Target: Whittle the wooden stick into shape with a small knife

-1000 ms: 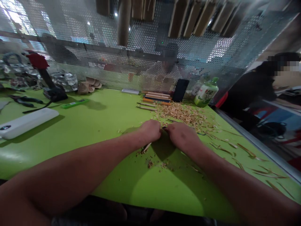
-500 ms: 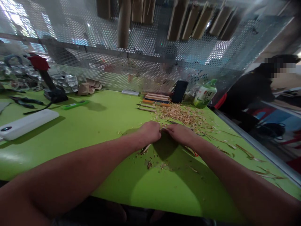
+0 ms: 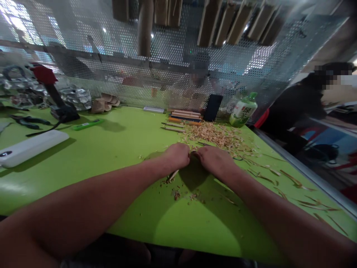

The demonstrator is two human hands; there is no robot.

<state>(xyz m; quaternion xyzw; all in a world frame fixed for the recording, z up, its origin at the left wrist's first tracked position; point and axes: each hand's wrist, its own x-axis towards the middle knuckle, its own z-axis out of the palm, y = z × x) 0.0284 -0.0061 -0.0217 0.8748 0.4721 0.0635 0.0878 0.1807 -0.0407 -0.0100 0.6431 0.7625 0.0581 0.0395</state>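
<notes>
The left hand (image 3: 175,156) and right hand (image 3: 214,160) are closed and adjoining, together gripping a pale wooden stick (image 3: 173,175) whose end projects below the left hand. Both lie just before the wood-shavings pile (image 3: 213,136) on the green work table (image 3: 92,160); slim wood-handled tools (image 3: 173,127) lie just left of the pile.

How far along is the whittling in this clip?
Done: a heap of wood shavings already lies on the green table. In hand: the left hand and right hand meet over a slim wooden stick. Left: stacked wooden strips lie beyond, perhaps still unworked; the pictures cannot settle that.
</notes>
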